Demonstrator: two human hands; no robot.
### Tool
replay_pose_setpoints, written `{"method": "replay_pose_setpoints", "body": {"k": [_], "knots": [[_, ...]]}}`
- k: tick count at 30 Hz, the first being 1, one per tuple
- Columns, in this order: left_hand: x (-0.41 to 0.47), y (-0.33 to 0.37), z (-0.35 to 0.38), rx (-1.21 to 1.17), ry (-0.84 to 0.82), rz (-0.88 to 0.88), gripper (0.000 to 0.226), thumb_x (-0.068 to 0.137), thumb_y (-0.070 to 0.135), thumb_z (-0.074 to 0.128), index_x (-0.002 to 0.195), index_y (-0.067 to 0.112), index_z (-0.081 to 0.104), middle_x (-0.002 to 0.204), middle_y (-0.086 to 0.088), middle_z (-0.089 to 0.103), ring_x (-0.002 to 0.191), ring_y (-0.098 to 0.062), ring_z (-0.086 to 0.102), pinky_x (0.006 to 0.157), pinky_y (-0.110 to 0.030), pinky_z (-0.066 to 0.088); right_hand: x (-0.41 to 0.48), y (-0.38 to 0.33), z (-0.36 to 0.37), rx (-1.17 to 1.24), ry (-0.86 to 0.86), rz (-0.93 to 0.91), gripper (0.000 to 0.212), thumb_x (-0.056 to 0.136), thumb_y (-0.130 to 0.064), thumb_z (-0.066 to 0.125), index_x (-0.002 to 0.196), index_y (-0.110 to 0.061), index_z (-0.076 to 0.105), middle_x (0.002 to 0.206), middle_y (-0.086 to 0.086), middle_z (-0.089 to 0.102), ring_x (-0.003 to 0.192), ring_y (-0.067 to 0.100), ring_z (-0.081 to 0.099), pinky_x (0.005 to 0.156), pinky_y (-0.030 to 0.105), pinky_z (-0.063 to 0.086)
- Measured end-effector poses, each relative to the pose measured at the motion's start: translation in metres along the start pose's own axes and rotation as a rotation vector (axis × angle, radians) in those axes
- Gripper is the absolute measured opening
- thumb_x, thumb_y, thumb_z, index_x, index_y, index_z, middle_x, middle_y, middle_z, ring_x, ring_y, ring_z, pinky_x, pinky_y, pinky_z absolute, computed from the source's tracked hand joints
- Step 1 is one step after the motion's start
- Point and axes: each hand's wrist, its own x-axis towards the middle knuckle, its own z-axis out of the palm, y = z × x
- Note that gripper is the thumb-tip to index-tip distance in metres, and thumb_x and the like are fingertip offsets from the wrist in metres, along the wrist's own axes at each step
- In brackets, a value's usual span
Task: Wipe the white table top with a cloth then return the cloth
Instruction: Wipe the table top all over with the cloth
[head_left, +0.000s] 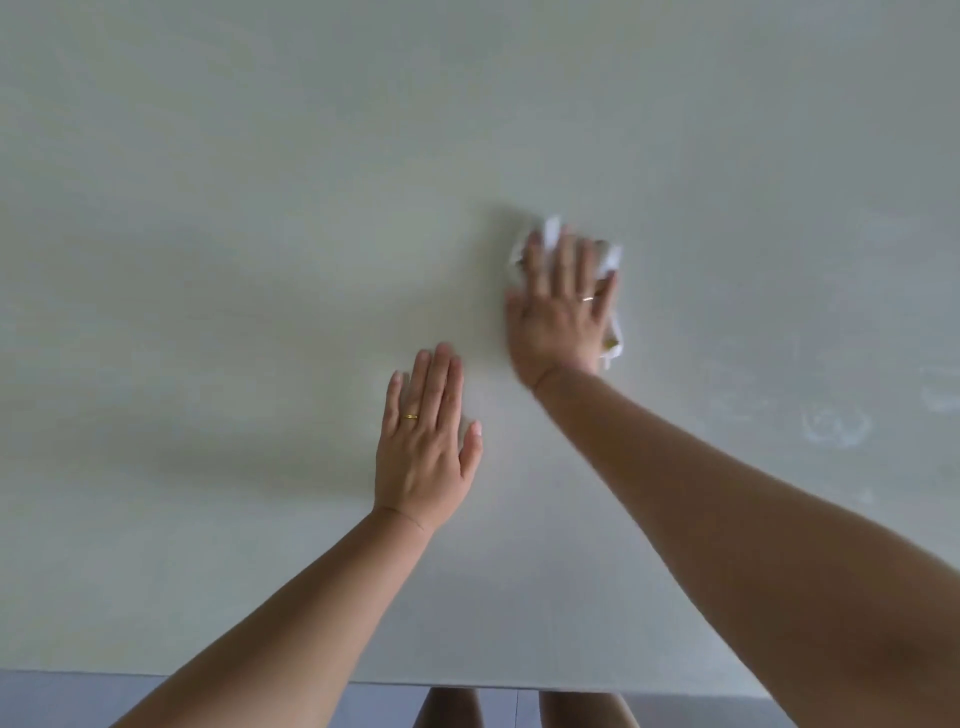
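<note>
The white table top (260, 260) fills nearly the whole view. My right hand (561, 306) lies flat, fingers spread, pressing a crumpled white cloth (612, 257) onto the table near its middle. Only the cloth's edges show around my fingers and beside my palm; the hand looks slightly blurred. My left hand (426, 447) rests flat on the bare table, nearer to me and to the left, fingers together, holding nothing. Each hand wears a ring.
Faint smudged rings and marks (836, 423) show on the table surface at the right. The table's near edge (156, 675) runs along the bottom, with grey floor and my legs (519, 709) below it.
</note>
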Motion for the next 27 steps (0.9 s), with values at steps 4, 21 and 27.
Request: {"method": "replay_pose_setpoints", "body": {"k": [4,21,27], "knots": [[0.042,-0.001,-0.013,-0.037,0.062,-0.051,0.062,0.096,0.038,0.034,0.147,0.002,0.029,0.155,-0.015,0.025,0.145,-0.028,0.020,0.119,-0.044,0.010,0.001,0.018,-0.010,-0.185,-0.084,-0.630,0.057,0.098,-0.044,0.024,0.151,-0.030,0.009,0.159,-0.004,0.009,0.147,0.022,0.006,0.116,0.047,-0.002],[0.137,0.002,-0.004,-0.034,0.004,-0.073,0.073,0.095,0.050,0.026,0.150,0.003,0.019,0.158,-0.014,0.016,0.147,-0.027,0.012,0.120,-0.039,0.004,0.102,0.070,-0.041,-0.163,-0.009,-0.350,0.055,0.099,-0.039,0.025,0.151,-0.031,0.008,0.160,-0.004,0.006,0.147,0.022,0.006,0.115,0.045,-0.001],[0.138,0.002,-0.004,-0.040,-0.007,-0.084,0.072,0.095,0.049,0.027,0.149,0.003,0.022,0.158,-0.014,0.018,0.147,-0.027,0.014,0.120,-0.039,0.006,0.105,0.007,-0.029,-0.044,-0.021,-0.056,0.059,0.098,-0.036,0.020,0.150,-0.028,-0.004,0.160,-0.001,-0.007,0.146,0.023,-0.009,0.113,0.050,-0.012]]}}
